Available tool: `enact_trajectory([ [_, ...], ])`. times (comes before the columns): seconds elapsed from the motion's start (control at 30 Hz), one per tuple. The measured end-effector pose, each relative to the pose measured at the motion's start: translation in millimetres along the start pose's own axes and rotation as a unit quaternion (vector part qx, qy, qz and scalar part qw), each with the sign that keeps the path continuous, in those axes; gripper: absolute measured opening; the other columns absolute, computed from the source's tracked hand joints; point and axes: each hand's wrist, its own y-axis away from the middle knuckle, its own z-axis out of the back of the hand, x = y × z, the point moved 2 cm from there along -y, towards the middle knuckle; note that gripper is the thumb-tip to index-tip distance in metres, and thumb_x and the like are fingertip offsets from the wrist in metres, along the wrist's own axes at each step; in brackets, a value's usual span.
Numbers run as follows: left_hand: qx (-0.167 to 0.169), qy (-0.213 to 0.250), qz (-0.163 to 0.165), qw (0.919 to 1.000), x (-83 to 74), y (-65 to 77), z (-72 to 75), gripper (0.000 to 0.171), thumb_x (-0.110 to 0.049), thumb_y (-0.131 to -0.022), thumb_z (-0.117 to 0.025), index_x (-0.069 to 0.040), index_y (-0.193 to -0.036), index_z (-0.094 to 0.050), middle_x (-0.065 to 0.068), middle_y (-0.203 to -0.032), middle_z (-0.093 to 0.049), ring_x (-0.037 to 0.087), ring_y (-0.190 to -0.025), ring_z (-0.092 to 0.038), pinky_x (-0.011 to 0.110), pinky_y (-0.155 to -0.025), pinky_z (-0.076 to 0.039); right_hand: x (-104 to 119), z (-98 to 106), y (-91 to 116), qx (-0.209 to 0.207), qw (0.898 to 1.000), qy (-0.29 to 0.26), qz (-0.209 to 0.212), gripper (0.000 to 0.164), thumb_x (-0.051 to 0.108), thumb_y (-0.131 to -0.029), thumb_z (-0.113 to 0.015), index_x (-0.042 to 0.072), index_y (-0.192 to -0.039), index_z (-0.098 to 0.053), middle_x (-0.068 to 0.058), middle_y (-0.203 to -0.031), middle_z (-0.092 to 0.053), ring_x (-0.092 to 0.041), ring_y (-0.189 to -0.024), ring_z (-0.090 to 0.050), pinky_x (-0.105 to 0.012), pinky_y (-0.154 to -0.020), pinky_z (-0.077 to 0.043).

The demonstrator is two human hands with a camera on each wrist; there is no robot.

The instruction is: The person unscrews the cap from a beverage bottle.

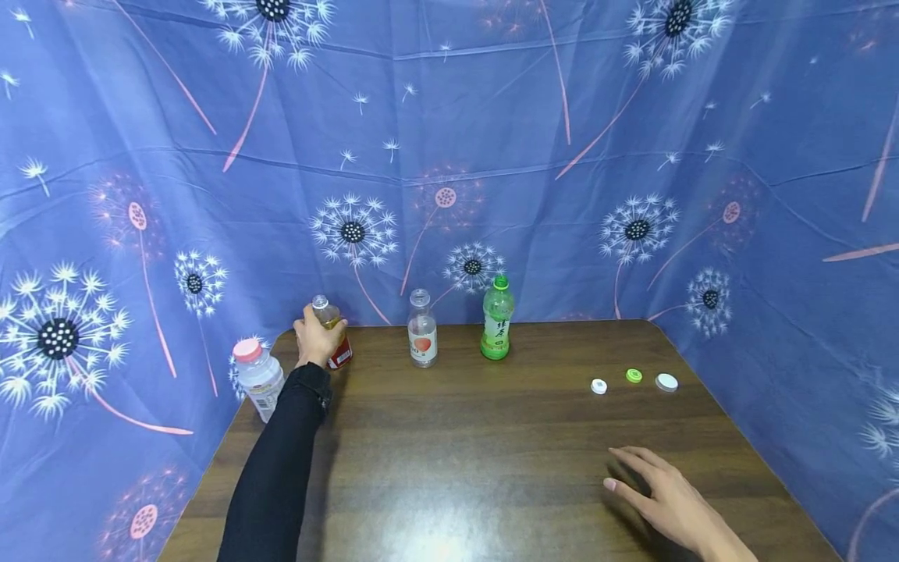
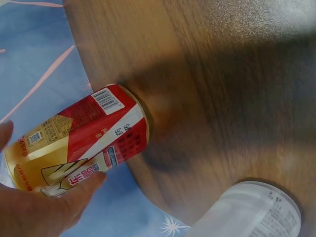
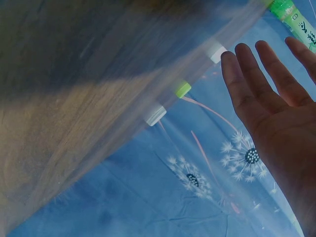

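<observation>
At the back left of the table, my left hand (image 1: 316, 339) grips a clear-necked drink bottle (image 2: 106, 131) with a red and gold label. Its thumb and fingers lie on either side of the label in the left wrist view. The bottle stands on the wood. Just left of that arm is a pale plastic bottle with a pink cap (image 1: 248, 350), its lower part partly covered by the sleeve. My right hand (image 1: 670, 499) hovers above the front right of the table, fingers extended and holding nothing. Beyond it lie a small white cap (image 1: 598, 386), a green cap (image 1: 634, 375) and a larger white lid (image 1: 666, 382).
Along the back edge stand a clear bottle with a peach-red picture (image 1: 423, 336) and a green tea bottle (image 1: 497, 320). The brown wooden table (image 1: 449, 437) meets a blue dandelion-print cloth (image 1: 520, 187) at the back and sides.
</observation>
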Motion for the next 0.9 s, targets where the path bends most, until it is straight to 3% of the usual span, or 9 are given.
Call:
enact_trajectory([
  [0.23, -0.022, 0.021, -0.054, 0.9981, 0.2, 1.6, 6.4, 0.072, -0.016, -0.094, -0.072, 0.004, -0.153, -0.036, 0.039, -0.139, -0.048, 0.056, -0.137, -0.040, 0.062, -0.120, -0.031, 2.8, -1.9, -3.3, -0.015, 1.000, -0.002, 0.019, 0.062, 0.053, -0.100, -0.066, 0.010, -0.144, -0.062, -0.013, -0.141, -0.062, -0.046, -0.127, -0.061, -0.069, -0.094, -0.053],
  [0.33, -0.012, 0.025, -0.057, 0.9980, -0.7, 3.3, 7.9, 0.072, -0.015, -0.094, -0.071, 0.004, -0.154, -0.035, 0.039, -0.140, -0.048, 0.056, -0.139, -0.038, 0.062, -0.121, -0.028, 4.4, -2.5, -2.9, -0.015, 1.000, -0.004, 0.020, 0.063, 0.054, -0.100, -0.066, 0.010, -0.144, -0.062, -0.013, -0.141, -0.062, -0.046, -0.127, -0.061, -0.069, -0.095, -0.053],
  [0.57, 0.000, 0.017, -0.050, 0.9986, -3.5, 6.8, 8.1, 0.072, -0.016, -0.096, -0.071, 0.002, -0.155, -0.034, 0.037, -0.142, -0.047, 0.055, -0.140, -0.037, 0.062, -0.120, -0.032, 5.3, -3.4, -1.3, -0.019, 1.000, -0.003, 0.021, 0.063, 0.054, -0.099, -0.066, 0.010, -0.144, -0.062, -0.013, -0.140, -0.063, -0.046, -0.126, -0.062, -0.069, -0.095, -0.053],
  [0.9, 0.020, -0.010, -0.087, 0.9959, -22.5, 22.1, 13.4, 0.072, -0.023, -0.097, -0.073, 0.002, -0.155, -0.036, 0.034, -0.141, -0.050, 0.052, -0.136, -0.046, 0.066, -0.113, -0.042, 5.8, -4.8, -5.1, -0.013, 1.000, -0.002, 0.029, 0.062, 0.053, -0.100, -0.066, 0.009, -0.144, -0.062, -0.014, -0.140, -0.063, -0.047, -0.126, -0.062, -0.070, -0.094, -0.053],
])
